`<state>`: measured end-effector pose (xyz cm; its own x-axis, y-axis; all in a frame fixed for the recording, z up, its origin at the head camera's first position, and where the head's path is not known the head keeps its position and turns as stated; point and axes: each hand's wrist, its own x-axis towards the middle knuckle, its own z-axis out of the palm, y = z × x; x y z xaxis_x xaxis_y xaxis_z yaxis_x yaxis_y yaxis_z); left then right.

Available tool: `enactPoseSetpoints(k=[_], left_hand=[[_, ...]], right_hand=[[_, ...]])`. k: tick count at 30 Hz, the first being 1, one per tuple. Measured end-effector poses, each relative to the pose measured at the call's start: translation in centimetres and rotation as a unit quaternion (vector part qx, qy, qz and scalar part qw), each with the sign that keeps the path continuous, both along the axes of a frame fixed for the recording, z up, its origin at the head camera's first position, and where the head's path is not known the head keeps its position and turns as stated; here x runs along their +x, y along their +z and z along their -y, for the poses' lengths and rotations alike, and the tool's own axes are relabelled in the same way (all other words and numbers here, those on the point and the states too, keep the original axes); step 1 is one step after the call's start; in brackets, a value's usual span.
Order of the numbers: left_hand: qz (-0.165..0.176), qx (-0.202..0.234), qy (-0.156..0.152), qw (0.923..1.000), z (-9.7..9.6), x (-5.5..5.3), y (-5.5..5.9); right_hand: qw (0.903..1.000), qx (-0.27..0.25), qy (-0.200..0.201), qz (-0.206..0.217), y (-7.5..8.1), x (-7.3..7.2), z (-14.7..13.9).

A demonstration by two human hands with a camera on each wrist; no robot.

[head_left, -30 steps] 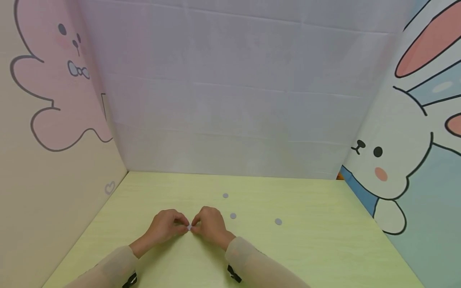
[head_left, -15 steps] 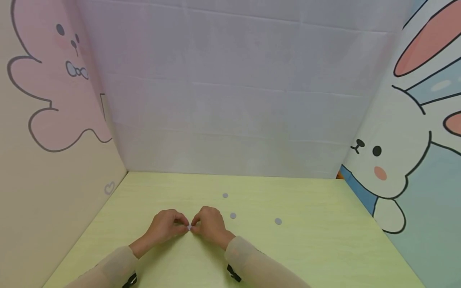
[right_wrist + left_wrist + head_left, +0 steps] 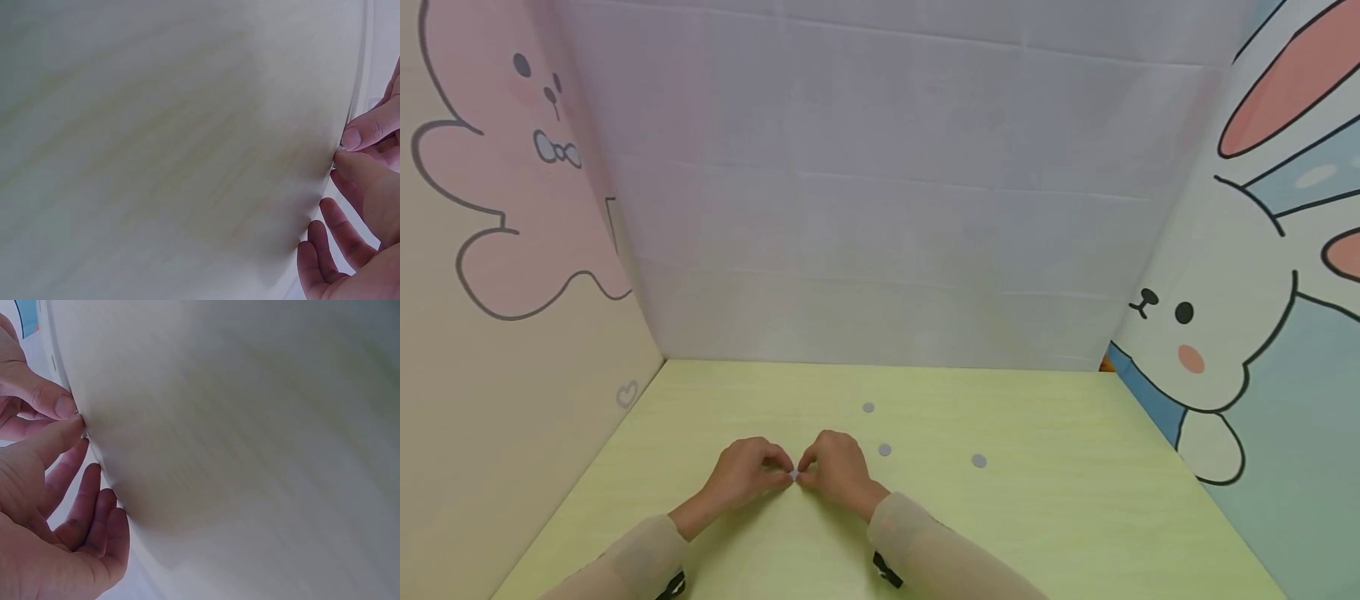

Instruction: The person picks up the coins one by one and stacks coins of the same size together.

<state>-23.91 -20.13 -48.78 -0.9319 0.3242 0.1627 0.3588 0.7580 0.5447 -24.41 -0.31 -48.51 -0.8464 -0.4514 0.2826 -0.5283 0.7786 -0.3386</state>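
Left hand (image 3: 747, 472) and right hand (image 3: 838, 469) both have their fingers (image 3: 781, 456) pinched nearly together on one tiny pale piece (image 3: 794, 474), right between them, down by the yellow-green surface (image 3: 1075, 517). Two grey discs (image 3: 885, 450) lie beyond the right hand, with a third disc (image 3: 979, 461) farther right.

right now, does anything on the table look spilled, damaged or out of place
Nothing stands out: three small, round grey discs lie apart on the pale yellow-green table, with no spill. The small pale piece between the left hand and right hand is mostly covered, so its condition can't be judged.
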Motion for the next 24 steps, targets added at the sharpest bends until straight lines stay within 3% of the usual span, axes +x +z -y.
enactPoseSetpoints(k=[6,11,18,24], left_hand=[[-0.002,-0.003,0.004,1.0,-0.1,0.0,0.0],[-0.001,0.007,0.001,1.0,-0.2,0.3,0.4],[-0.002,0.005,0.004,1.0,-0.2,0.5,0.6],[-0.003,0.004,-0.001,1.0,0.1,0.1,-0.1]], right_hand=[[0.9999,-0.009,-0.005,0.01,0.0,0.0,0.0],[0.9998,-0.008,0.013,0.01,0.1,-0.1,-0.3],[0.9956,-0.034,0.047,0.074,1.3,-0.8,-1.5],[0.9934,-0.054,0.054,0.086,1.9,-1.9,-3.1]])
